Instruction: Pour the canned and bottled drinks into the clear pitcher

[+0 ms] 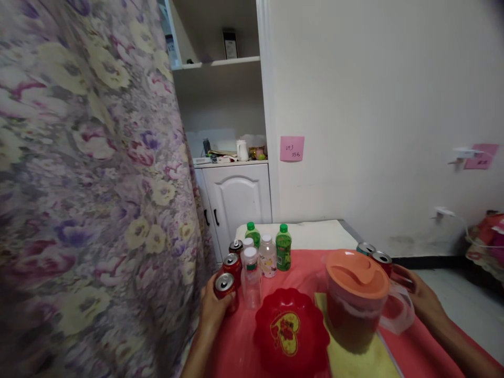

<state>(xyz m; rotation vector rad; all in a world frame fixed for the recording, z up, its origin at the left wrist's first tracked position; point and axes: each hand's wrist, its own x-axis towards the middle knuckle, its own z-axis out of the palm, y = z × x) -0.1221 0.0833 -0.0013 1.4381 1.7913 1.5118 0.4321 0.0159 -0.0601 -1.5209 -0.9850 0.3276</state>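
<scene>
Left hand: my left hand (pixel 212 307) sits at the table's left edge, thumb on one side and fingers on the other, pinching the nearest red can (pixel 231 300), which stands upright
Right hand: my right hand (pixel 421 294) reaches in over the right edge with fingers bent, beside the right-hand red can (pixel 382 257); the pitcher hides part of the contact, so I cannot tell whether they close on it
Left-edge cans: beyond my grip a second red can (pixel 232 269) and a dark can (pixel 236 247) run along the left edge towards the far left corner
Right-edge cans: a teal-topped can (pixel 366 248) stands just beside the red one, both partly behind the pitcher
Bottles: three clear bottles (pixel 252 286) and two green bottles (pixel 283 253) stand upright inward of the left-edge cans
Pitcher: the orange-lidded pitcher (pixel 352 315) stands on a yellow mat (pixel 342 362), its handle towards the right edge
Bowl: the scalloped red bowl (pixel 265 336) lies near the near edge, between my arms
Table: red cloth (pixel 305 275) covers it, with a cream cover (pixel 315 232) along the far edge
</scene>
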